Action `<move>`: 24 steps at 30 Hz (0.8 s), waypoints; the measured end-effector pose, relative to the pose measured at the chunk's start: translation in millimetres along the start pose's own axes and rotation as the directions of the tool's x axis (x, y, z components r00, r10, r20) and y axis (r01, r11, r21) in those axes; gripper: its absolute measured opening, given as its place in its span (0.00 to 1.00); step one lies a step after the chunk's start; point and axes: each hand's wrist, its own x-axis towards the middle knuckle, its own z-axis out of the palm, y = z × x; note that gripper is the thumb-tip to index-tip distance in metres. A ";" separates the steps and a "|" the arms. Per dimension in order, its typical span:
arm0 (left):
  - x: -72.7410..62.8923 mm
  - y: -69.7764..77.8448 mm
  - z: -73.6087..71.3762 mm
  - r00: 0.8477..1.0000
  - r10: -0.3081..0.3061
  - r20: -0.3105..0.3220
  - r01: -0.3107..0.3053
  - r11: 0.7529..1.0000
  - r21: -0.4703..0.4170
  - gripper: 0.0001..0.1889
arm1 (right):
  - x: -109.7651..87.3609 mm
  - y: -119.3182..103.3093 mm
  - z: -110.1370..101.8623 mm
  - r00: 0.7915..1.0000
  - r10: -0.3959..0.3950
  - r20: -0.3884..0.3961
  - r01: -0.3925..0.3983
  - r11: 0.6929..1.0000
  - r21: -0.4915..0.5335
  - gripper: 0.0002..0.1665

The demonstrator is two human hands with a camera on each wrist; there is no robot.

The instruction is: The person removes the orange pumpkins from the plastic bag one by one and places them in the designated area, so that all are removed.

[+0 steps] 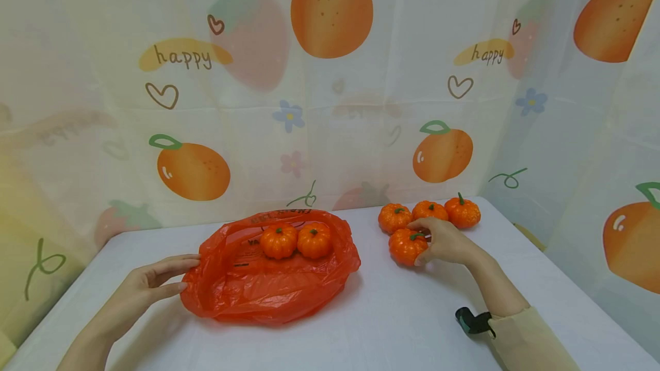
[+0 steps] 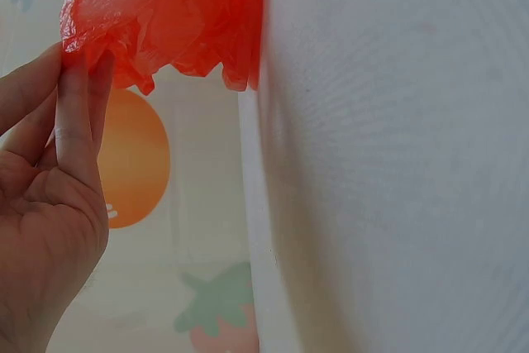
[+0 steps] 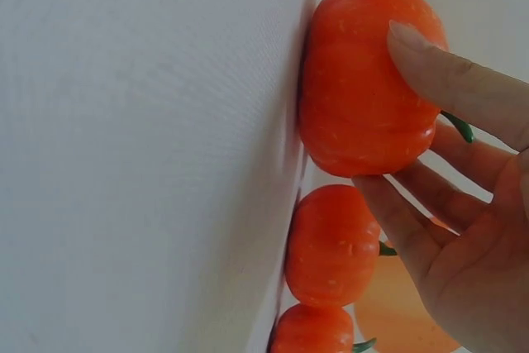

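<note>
1. My left hand (image 1: 138, 293), far left: thumb and fingers slightly parted, pinching the rim of the red plastic bag (image 1: 273, 299).
2. Bag lies on the white desk (image 1: 387, 319), mouth spread wide. Inside, toward the back: left bagged pumpkin (image 1: 279, 242) and right bagged pumpkin (image 1: 315, 241), side by side, stems up.
3. Right of the bag, apart from it: front pumpkin (image 1: 404, 248), orange, green stem. Whether it is lifted at all, I cannot tell.
4. My right hand (image 1: 447, 242): partly open, thumb and fingers gripping the front pumpkin from its right side.
5. Just behind: three rear pumpkins (image 1: 394, 218) in a row.
6. Nearer me, by my right sleeve (image 1: 531, 336): a black object (image 1: 470, 322).
</note>
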 end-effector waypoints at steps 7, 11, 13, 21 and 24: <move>-0.2 1.6 0.7 1.000 0.008 0.001 -0.008 1.000 -0.005 0.20 | -0.4 0.1 -0.3 1.000 -0.009 -0.002 0.009 1.000 0.002 0.41; -0.1 1.7 0.6 1.000 0.011 0.001 -0.011 1.000 -0.008 0.20 | -0.5 0.3 -0.8 1.000 -0.012 -0.005 0.012 1.000 0.000 0.41; -0.1 1.7 0.5 1.000 0.012 0.002 -0.012 1.000 -0.007 0.20 | -0.6 0.4 -1.1 1.000 -0.014 -0.006 0.014 1.000 -0.002 0.41; -0.2 1.2 0.1 1.000 0.003 0.004 -0.003 1.000 -0.007 0.20 | -0.5 -2.7 -3.8 1.000 -0.020 -0.006 0.020 1.000 -0.007 0.40; -0.2 1.0 0.0 1.000 -0.001 0.005 0.001 1.000 -0.008 0.20 | -0.1 -4.6 -5.3 1.000 -0.021 -0.007 0.021 1.000 -0.002 0.39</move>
